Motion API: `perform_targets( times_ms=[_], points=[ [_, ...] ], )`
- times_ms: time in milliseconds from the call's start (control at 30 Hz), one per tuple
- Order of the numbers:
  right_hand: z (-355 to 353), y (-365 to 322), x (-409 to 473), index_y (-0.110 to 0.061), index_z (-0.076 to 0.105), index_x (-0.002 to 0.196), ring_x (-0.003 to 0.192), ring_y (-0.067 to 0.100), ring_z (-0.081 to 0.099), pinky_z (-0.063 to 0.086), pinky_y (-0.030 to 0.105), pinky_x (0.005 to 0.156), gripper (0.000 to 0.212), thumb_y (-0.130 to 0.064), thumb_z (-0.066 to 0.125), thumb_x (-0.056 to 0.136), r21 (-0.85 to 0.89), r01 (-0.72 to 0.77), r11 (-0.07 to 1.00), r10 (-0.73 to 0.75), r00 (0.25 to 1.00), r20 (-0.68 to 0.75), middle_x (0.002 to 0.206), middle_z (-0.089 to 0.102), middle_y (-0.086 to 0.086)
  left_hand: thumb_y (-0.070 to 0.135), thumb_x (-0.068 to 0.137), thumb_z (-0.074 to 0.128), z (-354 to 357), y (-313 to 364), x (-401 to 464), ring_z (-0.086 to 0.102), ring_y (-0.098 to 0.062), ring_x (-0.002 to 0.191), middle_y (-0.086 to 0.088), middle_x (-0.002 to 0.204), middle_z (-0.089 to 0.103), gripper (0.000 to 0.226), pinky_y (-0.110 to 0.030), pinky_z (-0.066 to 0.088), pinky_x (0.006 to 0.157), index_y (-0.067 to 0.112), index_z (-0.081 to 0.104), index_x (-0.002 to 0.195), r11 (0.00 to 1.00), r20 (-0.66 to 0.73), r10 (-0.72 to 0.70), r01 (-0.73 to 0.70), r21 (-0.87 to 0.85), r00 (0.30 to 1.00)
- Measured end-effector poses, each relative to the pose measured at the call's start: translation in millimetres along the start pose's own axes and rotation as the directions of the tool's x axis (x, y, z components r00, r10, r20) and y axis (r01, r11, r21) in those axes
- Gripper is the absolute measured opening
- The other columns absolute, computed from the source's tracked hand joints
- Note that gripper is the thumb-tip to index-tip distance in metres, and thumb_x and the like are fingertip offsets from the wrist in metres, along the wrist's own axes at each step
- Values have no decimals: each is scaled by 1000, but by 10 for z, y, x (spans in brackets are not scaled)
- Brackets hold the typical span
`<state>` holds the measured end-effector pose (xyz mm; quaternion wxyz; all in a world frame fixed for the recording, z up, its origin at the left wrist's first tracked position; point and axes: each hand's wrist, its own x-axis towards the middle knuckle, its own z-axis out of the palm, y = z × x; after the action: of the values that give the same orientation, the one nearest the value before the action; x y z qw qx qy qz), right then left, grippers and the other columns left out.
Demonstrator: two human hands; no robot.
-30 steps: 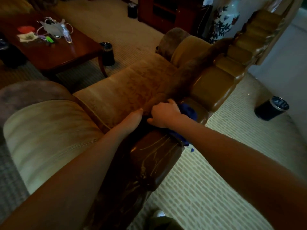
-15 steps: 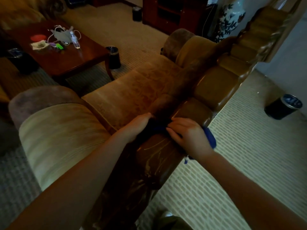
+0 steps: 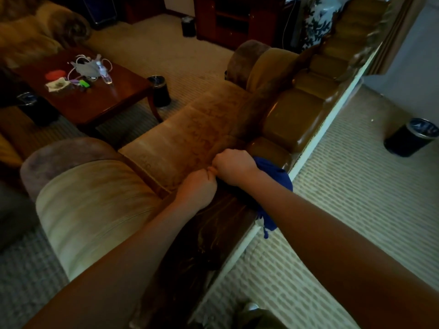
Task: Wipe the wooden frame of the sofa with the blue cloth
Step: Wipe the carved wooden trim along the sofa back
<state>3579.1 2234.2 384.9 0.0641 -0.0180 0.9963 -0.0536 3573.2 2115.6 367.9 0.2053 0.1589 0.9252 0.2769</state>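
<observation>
Head view, right hand (image 3: 234, 166) gripping blue cloth (image 3: 273, 176) on wooden frame (image 3: 213, 229), left hand (image 3: 198, 188) fisted, empty.

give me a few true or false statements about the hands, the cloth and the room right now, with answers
1. The right hand is on the blue cloth at the sofa's wooden frame. True.
2. The left hand holds a bottle. False: no bottle is in it; it rests on the frame beside the right hand.
3. A black bin stands on the carpet right of the sofa. True.
4. The coffee table is bare. False: small items lie on it.
</observation>
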Motion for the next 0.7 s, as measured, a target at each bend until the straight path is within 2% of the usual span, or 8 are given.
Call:
perform_targets(
  times_ms=[100,200,267,367,433,533,633,700],
  points=[
    [3,16,-75,-24,45,60,61,15,47,38,35,68,43,-37,37,99,-13,104,994,-104,994,38,64,46,-5,10,100,25,8,-55,-31,51,-27,88,-17,108,56,28,-32,36,71,4,53,99,996,-18,15,-13,84,1000],
    [-85,193,-161,-28,66,91,99,16,55,22,49,106,38,-46,33,98,-215,158,964,-159,987,15,93,64,-6,13,101,25,29,-68,-36,54,-29,93,-16,107,58,31,-33,37,74,3,54,103,998,-47,3,0,70,999],
    [-233,369,-84,-28,65,105,120,21,46,10,53,112,38,-48,33,98,-330,72,941,-74,997,4,112,62,-2,19,102,24,18,-64,-33,53,-24,80,-9,91,58,35,-34,38,70,8,53,85,999,-93,-7,12,47,996],
    [-353,540,79,-22,59,120,132,28,32,11,53,112,37,-44,43,95,-348,-107,931,58,987,-150,134,48,6,19,103,23,20,-45,-27,48,-20,72,3,71,42,38,-33,35,66,12,50,78,999,-110,-51,49,-24,993],
    [-278,514,70,-16,55,122,129,32,35,21,50,111,36,-37,50,93,-288,-188,939,94,946,-311,133,44,13,22,103,25,8,-17,-53,51,-21,70,1,71,46,39,-34,37,66,12,49,73,997,-124,-60,53,-59,991],
    [0,347,-113,-12,66,94,96,28,58,39,41,96,30,-36,48,94,-184,-137,973,49,908,-416,97,63,9,28,102,27,9,-12,-42,54,-22,69,-3,71,52,42,-33,38,65,16,49,68,999,-113,-27,24,-27,993],
    [124,251,-245,-16,68,84,80,20,60,47,35,82,39,-39,39,97,-119,37,992,-69,957,-281,83,65,2,27,102,28,-3,-18,-36,51,-19,64,-4,70,52,41,-32,37,60,16,50,68,1000,-100,1,-4,-28,995],
    [56,279,-228,-21,67,91,89,16,61,39,36,97,37,-37,35,98,-145,143,979,-165,975,-150,91,66,-4,26,103,28,-18,-4,-40,48,-18,62,-2,68,48,41,-32,35,58,15,48,69,1000,-81,-10,9,-14,997]
  ],
)
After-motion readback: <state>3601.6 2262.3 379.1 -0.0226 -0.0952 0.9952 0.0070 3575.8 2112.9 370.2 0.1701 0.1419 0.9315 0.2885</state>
